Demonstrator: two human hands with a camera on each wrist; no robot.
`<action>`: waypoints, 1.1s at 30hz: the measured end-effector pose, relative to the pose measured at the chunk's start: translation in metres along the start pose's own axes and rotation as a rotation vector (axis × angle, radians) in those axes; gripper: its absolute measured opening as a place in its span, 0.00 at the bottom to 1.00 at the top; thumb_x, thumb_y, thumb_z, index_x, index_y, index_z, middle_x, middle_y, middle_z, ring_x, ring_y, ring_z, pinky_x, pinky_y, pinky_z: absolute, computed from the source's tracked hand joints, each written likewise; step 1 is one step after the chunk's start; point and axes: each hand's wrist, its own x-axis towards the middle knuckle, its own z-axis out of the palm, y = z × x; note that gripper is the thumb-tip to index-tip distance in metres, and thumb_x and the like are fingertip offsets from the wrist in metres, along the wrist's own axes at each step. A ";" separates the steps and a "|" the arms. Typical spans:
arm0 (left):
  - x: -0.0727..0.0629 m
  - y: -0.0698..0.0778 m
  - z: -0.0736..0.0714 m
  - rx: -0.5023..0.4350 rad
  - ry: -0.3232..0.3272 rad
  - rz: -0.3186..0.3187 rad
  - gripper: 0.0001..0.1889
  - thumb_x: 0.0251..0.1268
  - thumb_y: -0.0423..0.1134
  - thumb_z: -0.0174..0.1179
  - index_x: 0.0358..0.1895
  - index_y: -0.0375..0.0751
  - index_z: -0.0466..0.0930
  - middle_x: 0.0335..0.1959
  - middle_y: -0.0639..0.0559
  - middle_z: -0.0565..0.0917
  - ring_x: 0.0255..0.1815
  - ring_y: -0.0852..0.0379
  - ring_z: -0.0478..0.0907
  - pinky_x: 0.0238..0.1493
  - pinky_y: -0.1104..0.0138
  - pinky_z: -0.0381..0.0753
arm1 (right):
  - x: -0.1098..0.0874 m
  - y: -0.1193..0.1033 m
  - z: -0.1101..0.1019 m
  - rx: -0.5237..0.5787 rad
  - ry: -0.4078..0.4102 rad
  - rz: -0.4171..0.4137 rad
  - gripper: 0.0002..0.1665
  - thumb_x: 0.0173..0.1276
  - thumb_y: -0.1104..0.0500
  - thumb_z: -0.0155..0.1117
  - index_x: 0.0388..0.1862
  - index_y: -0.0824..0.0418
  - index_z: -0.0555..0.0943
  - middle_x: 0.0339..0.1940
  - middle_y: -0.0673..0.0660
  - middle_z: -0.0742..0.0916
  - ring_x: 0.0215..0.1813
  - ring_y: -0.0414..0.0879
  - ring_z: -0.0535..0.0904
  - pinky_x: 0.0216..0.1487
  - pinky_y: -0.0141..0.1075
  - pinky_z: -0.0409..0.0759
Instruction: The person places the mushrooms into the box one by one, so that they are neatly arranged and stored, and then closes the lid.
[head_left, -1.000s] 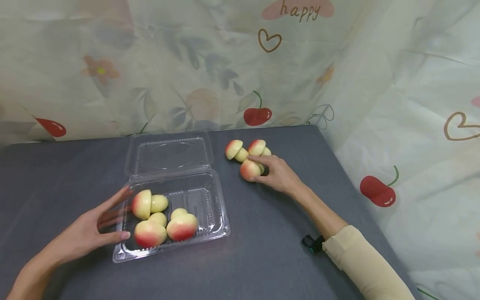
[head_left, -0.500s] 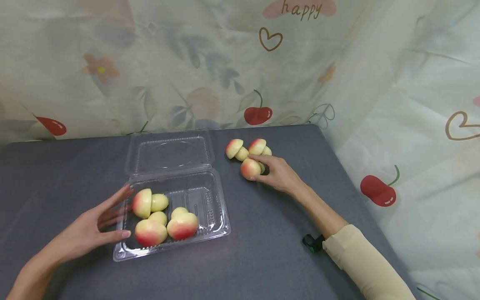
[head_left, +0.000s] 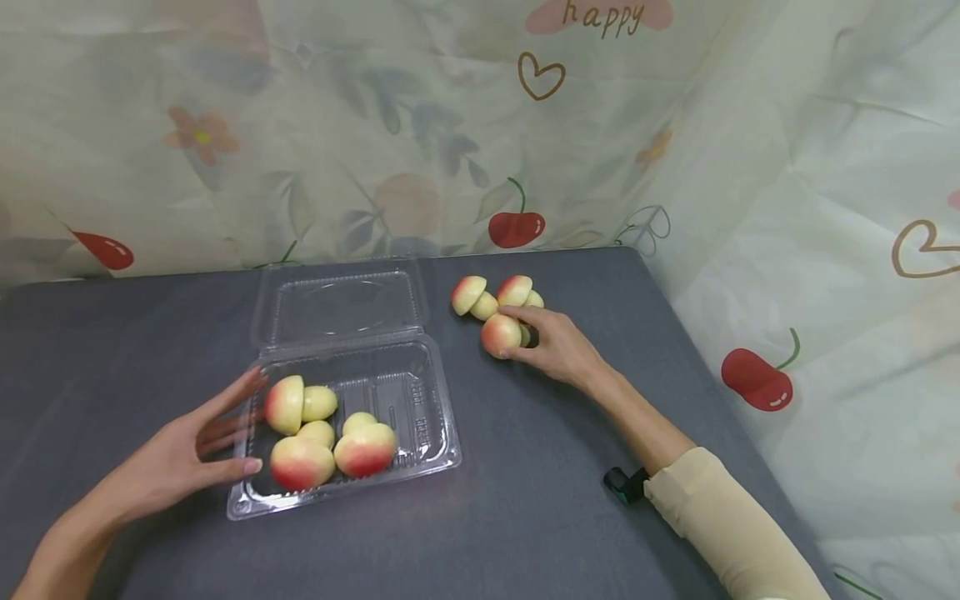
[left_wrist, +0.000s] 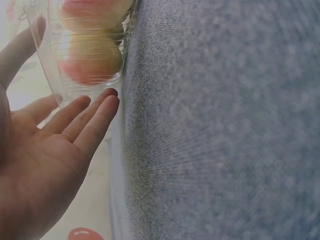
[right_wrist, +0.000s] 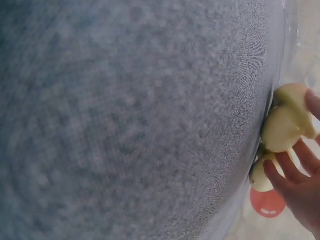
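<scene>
Pinching the front loose mushroom-shaped piece (head_left: 500, 336), right hand (head_left: 557, 347) is best squeezing lightly, evenly; left hand (head_left: 176, 461) is resting spread fingers at the clear box's side (head_left: 444, 402).

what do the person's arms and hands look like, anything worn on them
The left hand and right hand are bare, with no gloves or rings to be seen. A pale beige sleeve shows on the right arm, with a small black object beside its cuff. The left forearm is bare as far as it shows.
</scene>
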 end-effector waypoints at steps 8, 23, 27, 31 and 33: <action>0.000 0.001 0.000 -0.004 0.007 0.004 0.57 0.58 0.47 0.73 0.81 0.63 0.38 0.79 0.38 0.54 0.68 0.33 0.68 0.52 0.79 0.75 | 0.001 -0.003 -0.001 0.080 0.007 -0.043 0.38 0.58 0.51 0.78 0.67 0.54 0.77 0.61 0.50 0.82 0.54 0.44 0.79 0.55 0.45 0.79; -0.002 0.000 0.002 -0.008 0.014 0.014 0.57 0.57 0.46 0.74 0.81 0.63 0.38 0.78 0.38 0.55 0.67 0.33 0.69 0.52 0.80 0.74 | 0.004 -0.020 0.000 0.160 0.003 -0.131 0.38 0.56 0.51 0.79 0.66 0.55 0.79 0.62 0.49 0.83 0.56 0.41 0.80 0.53 0.40 0.82; -0.002 0.000 0.002 -0.007 0.014 0.014 0.57 0.57 0.46 0.74 0.81 0.62 0.38 0.78 0.38 0.55 0.67 0.33 0.69 0.52 0.79 0.74 | 0.006 -0.027 -0.001 0.171 0.010 -0.159 0.38 0.56 0.51 0.80 0.66 0.53 0.79 0.60 0.47 0.83 0.56 0.40 0.79 0.53 0.40 0.82; -0.001 0.001 0.002 -0.004 0.016 0.013 0.57 0.57 0.46 0.74 0.81 0.62 0.38 0.78 0.37 0.55 0.67 0.33 0.69 0.52 0.79 0.74 | 0.008 -0.032 -0.001 0.175 0.017 -0.197 0.37 0.56 0.51 0.80 0.65 0.53 0.79 0.58 0.47 0.84 0.54 0.39 0.78 0.52 0.39 0.82; -0.001 0.001 0.002 -0.004 0.016 0.013 0.57 0.57 0.46 0.74 0.81 0.62 0.38 0.78 0.37 0.55 0.67 0.33 0.69 0.52 0.79 0.74 | 0.008 -0.034 -0.001 0.173 0.020 -0.214 0.36 0.56 0.51 0.80 0.65 0.53 0.80 0.58 0.48 0.84 0.54 0.39 0.78 0.52 0.37 0.82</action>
